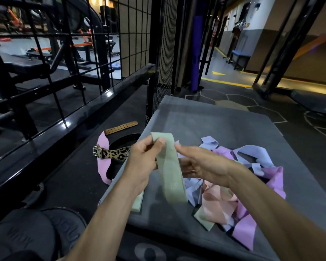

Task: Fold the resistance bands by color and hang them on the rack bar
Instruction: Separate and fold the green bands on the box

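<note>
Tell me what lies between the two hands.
Head view: the green band, held up by the left hand and right hand, hangs between them.

Bands (239, 189) lie on mat (205, 117), belts (117, 153) left.

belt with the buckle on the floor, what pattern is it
Leopard print on the belt, tan with dark spots, clearest in the head view.

dim in here, most of the gym sunk in shadow. warm light comes from the corridor (239, 44) far right and a glow top left. a bright glint sits on the black rail (109, 94). the wide lens bends the edges; the pink band (247, 227) blurs, and the far machines look soft.
</note>
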Available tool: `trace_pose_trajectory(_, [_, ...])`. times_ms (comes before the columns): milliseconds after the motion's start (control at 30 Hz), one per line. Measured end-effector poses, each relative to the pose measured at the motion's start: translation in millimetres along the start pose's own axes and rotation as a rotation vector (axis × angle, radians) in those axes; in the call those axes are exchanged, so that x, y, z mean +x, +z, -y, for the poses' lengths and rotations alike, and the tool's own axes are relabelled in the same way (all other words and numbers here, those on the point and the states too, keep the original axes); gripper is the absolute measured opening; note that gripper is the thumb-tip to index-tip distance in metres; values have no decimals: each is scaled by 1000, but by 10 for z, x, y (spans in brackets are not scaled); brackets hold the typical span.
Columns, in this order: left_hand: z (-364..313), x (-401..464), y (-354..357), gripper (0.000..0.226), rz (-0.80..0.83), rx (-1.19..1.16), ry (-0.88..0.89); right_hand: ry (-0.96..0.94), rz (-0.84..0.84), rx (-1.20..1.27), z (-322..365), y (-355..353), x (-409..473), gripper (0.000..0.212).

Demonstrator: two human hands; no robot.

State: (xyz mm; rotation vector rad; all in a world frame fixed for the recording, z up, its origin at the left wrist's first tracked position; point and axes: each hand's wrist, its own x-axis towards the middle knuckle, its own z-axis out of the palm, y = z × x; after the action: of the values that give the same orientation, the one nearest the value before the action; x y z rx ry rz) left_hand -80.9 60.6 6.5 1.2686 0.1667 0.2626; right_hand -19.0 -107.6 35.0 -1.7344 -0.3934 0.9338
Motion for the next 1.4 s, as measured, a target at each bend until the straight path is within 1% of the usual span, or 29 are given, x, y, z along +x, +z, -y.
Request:
trace_pose_trajectory(67, [-2, 15, -17, 21, -73, -59, -5, -71, 37, -51, 0, 12, -55, 54])
trace_pose_trajectory(100, [-5, 14, -17, 23, -89, -80, -8, -98, 21, -58, 3, 14, -58, 43])
trace_pose_trajectory(167, [-25, -1, -22, 24, -108, -125, -24, -159, -63, -89, -2, 3, -41, 28])
trace_pose_trajectory(233, [-65, -11, -51, 23, -126, -91, -65, -252, -180, -139, 50, -10, -50, 11])
trace_pose_trajectory(267, [-100, -30, -68, 26, -127, -13, -81, -300, -223, -151, 103, -15, -76, 11])
trace_pose_trajectory(333, [-161, -76, -98, 42, -152, 283, -42, -358, -263, -197, 221, -49, -143, 16])
trace_pose_trajectory(400, [-189, -90, -142, 57, -270, 581, 131, -382, -224, -306, 336, -86, -218, 17])
trace_pose_trajectory(433, [-195, -77, -172, 57, -302, 628, 241, -379, -186, -373, 387, -94, -255, 20])
trace_pose_trajectory(467, [-197, -58, -200, 52, -260, 588, 329, -374, -143, -435, 425, -98, -278, 23])
trace_pose_trajectory(500, [-184, -42, -214, 41, -141, 486, 375, -373, -108, -484, 459, -93, -293, 25])
trace_pose_trajectory(533, [-168, -45, -192, 30, 14, 393, 357, -385, -78, -517, 485, -81, -302, 26])
trace_pose_trajectory(567, [-161, -67, -149, 26, 158, 329, 303, -395, -67, -548, 513, -65, -315, 28])
trace_pose_trajectory(633, [-156, -132, -67, 27, 366, 285, 188, -401, -85, -630, 548, -47, -342, 28])
trace_pose_trajectory(700, [-165, -171, -45, 33, 484, 337, 174, -406, -144, -723, 550, -87, -366, 28])
trace_pose_trajectory(767, [-173, -153, -97, 33, 522, 407, 175, -439, -227, -768, 550, -163, -386, 26])
trace_pose_trajectory(833, [-169, -117, -186, 26, 503, 506, 197, -485, -263, -718, 532, -266, -387, 24])
trace_pose_trajectory(900, [-168, -91, -247, 23, 473, 576, 199, -474, -285, -608, 489, -376, -378, 32])
trace_pose_trajectory(933, [-150, -74, -270, 22, 453, 584, 192, -450, -307, -529, 458, -422, -359, 38])
trace_pose_trajectory(1000, [-105, -27, -324, 20, 377, 583, 168, -390, -351, -287, 384, -475, -295, 46])
trace_pose_trajectory(1067, [-78, 12, -383, 24, 311, 584, 107, -352, -412, -55, 329, -483, -219, 40])
trace_pose_trajectory(1133, [-62, 17, -412, 35, 308, 596, 42, -328, -485, 62, 288, -476, -143, 30])
trace_pose_trajectory(1167, [-51, 17, -425, 34, 324, 601, 21, -322, -515, 82, 276, -471, -102, 25])
trace_pose_trajectory(1233, [-45, 6, -429, 22, 359, 606, -56, -329, -584, 79, 284, -450, -25, 19])
trace_pose_trajectory(1333, [-27, -4, -483, 16, 430, 619, -220, -403, -706, 45, 322, -455, 96, 13])
trace_pose_trajectory(1400, [-21, -4, -534, 14, 451, 600, -310, -451, -754, 14, 342, -454, 180, 11])
